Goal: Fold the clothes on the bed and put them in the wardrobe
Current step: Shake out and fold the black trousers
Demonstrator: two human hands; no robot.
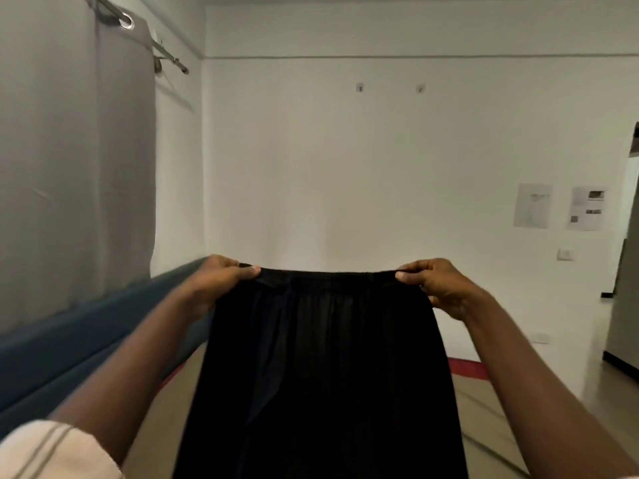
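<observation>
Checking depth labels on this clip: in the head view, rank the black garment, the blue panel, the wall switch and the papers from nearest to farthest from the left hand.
1. Garment: its waistband is pinched in the left hand.
2. Blue panel: just left of that hand.
3. Switch and papers: both on the far wall, right; too close to call.

A grey curtain hangs at nine o'clock. White wall fills twelve; two paper sheets hang at three.
</observation>
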